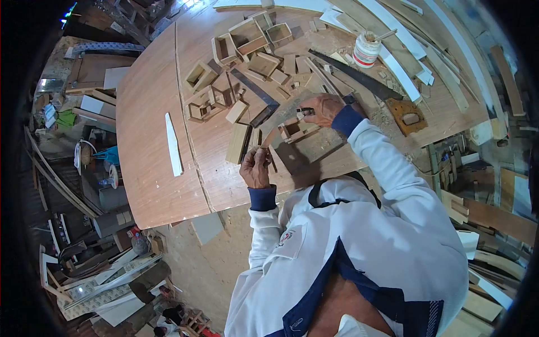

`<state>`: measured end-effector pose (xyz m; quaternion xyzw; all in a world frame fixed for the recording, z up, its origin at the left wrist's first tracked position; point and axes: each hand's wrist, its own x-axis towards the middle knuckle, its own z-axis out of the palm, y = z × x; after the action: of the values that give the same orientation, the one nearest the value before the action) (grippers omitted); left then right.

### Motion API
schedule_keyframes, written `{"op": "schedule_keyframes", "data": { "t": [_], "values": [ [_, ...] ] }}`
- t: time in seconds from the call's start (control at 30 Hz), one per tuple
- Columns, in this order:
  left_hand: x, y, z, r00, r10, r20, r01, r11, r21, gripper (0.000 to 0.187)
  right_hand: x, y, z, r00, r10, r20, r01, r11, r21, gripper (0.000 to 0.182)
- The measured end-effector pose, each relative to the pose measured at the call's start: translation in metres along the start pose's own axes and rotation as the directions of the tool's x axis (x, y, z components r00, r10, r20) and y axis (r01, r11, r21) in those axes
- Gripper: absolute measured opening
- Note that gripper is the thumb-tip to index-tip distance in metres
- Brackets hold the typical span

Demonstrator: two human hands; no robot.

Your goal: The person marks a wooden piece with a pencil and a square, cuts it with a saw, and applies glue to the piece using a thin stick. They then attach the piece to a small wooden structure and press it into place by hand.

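My left hand (256,168) is closed in a pinch near the table's front edge, next to a pale wood block (238,143) and thin strips; what its fingers hold is too small to make out. Fingers curled, my right hand (323,109) is closed around a small dark piece (305,111) that I cannot name. Just below it, a small open wooden box (296,131) rests on a flat board (314,150). A dark-edged try square (261,106) lies to the left of the right hand.
Several small wooden boxes (247,36) stand at the back of the tabletop (151,140). A handsaw (365,78) and a white glue jar (366,50) with a stick in it are at the right. One white strip (173,145) lies left, beside a seam. Long boards (393,28) fill the back right.
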<state>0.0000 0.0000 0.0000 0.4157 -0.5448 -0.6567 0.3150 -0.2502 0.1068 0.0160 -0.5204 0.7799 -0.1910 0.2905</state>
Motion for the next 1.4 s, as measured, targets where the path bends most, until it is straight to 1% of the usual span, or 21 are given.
{"op": "schedule_keyframes", "data": {
  "t": [0.07, 0.1, 0.17, 0.3, 0.37, 0.5, 0.57, 0.6, 0.67, 0.7, 0.77, 0.8, 0.87, 0.9, 0.97, 1.0, 1.03, 1.1, 1.23, 1.33, 1.4],
  "values": [
    [0.0, 0.0, 0.003, 1.0, 0.02, -0.005, -0.02, 0.999, -0.046, 0.019, 0.0, 0.002, 0.006, 0.995, -0.017, -0.1, 0.01, 0.997, -0.076, 0.05],
    [-0.001, 0.004, 0.0, 1.0, 0.023, -0.004, -0.023, 0.999, -0.039, 0.019, 0.001, -0.001, 0.01, 0.994, -0.019, -0.104, 0.012, 0.997, -0.07, 0.05],
    [-0.001, 0.007, 0.0, 1.0, 0.02, 0.019, -0.02, 1.0, -0.022, 0.018, 0.003, -0.002, 0.014, 0.982, -0.092, -0.167, 0.082, 0.994, -0.068, 0.047],
    [-0.002, 0.004, 0.0, 1.0, 0.011, 0.014, -0.011, 0.999, -0.031, 0.017, 0.003, -0.003, 0.014, 0.991, -0.061, -0.118, 0.059, 0.998, -0.026, 0.046],
    [-0.002, 0.005, 0.001, 0.999, 0.012, 0.03, -0.011, 0.999, -0.039, 0.017, 0.003, -0.002, 0.016, 0.982, -0.096, -0.163, 0.089, 0.995, -0.052, 0.046],
    [-0.003, 0.006, 0.002, 0.999, 0.025, 0.038, -0.025, 1.0, -0.018, 0.017, 0.001, -0.008, 0.012, 0.99, -0.058, -0.126, 0.048, 0.995, -0.083, 0.047],
    [-0.003, 0.004, 0.001, 1.0, 0.007, 0.025, -0.006, 1.0, -0.031, 0.017, 0.003, -0.005, 0.017, 0.976, -0.092, -0.196, 0.077, 0.994, -0.083, 0.046],
    [-0.003, 0.005, 0.002, 1.0, 0.007, 0.025, -0.006, 0.999, -0.032, 0.017, 0.003, -0.003, 0.017, 0.976, -0.092, -0.197, 0.077, 0.994, -0.083, 0.046],
    [-0.005, 0.006, 0.002, 0.999, -0.014, -0.032, 0.012, 0.998, -0.057, 0.018, 0.002, 0.0, 0.018, 0.958, -0.074, -0.278, 0.076, 0.997, -0.005, 0.045],
    [-0.005, 0.005, 0.001, 0.999, -0.015, -0.034, 0.013, 0.998, -0.057, 0.018, 0.0, -0.003, 0.015, 0.958, -0.075, -0.275, 0.077, 0.997, -0.005, 0.045],
    [-0.003, 0.001, 0.0, 0.997, -0.042, -0.058, 0.035, 0.992, -0.118, 0.018, -0.007, -0.008, 0.007, 0.955, -0.048, -0.292, 0.079, 0.992, 0.096, 0.043],
    [-0.002, -0.002, -0.001, 0.997, -0.042, -0.057, 0.035, 0.992, -0.118, 0.018, -0.01, -0.012, 0.006, 0.955, -0.047, -0.292, 0.078, 0.992, 0.096, 0.043],
    [0.0, -0.009, -0.003, 0.994, -0.101, -0.043, 0.09, 0.974, -0.207, 0.017, -0.012, -0.021, 0.007, 0.947, -0.099, -0.306, 0.124, 0.99, 0.065, 0.04],
    [0.001, -0.009, -0.003, 0.994, -0.101, -0.041, 0.09, 0.974, -0.207, 0.017, -0.01, -0.023, 0.011, 0.947, -0.098, -0.307, 0.123, 0.99, 0.065, 0.04],
    [0.002, -0.009, -0.002, 0.988, -0.151, -0.046, 0.133, 0.955, -0.264, 0.016, -0.005, -0.026, 0.021, 0.958, -0.168, -0.231, 0.172, 0.985, -0.005, 0.038],
    [0.003, -0.01, -0.002, 0.988, -0.15, -0.044, 0.133, 0.955, -0.264, 0.016, -0.007, -0.031, 0.023, 0.939, -0.199, -0.281, 0.2, 0.979, -0.027, 0.033],
    [0.004, -0.012, -0.002, 0.988, -0.147, -0.047, 0.13, 0.957, -0.26, 0.016, -0.006, -0.036, 0.025, 0.939, -0.199, -0.282, 0.199, 0.98, -0.028, 0.033],
    [0.004, -0.012, -0.002, 0.988, -0.143, -0.05, 0.125, 0.959, -0.255, 0.016, -0.003, -0.046, 0.026, 0.957, -0.186, -0.225, 0.197, 0.98, 0.029, 0.028],
    [0.003, -0.01, -0.002, 0.989, -0.144, -0.039, 0.13, 0.96, -0.248, 0.017, -0.001, -0.054, 0.028, 0.952, -0.199, -0.231, 0.214, 0.976, 0.038, 0.025],
    [0.001, -0.009, -0.004, 0.99, -0.14, -0.032, 0.127, 0.959, -0.253, 0.017, 0.001, -0.053, 0.032, 0.934, -0.235, -0.268, 0.257, 0.965, 0.048, 0.026],
    [0.001, -0.008, -0.004, 0.99, -0.138, -0.028, 0.126, 0.959, -0.256, 0.017, -0.001, -0.053, 0.03, 0.913, -0.261, -0.314, 0.278, 0.961, 0.009, 0.026]
  ]
}}
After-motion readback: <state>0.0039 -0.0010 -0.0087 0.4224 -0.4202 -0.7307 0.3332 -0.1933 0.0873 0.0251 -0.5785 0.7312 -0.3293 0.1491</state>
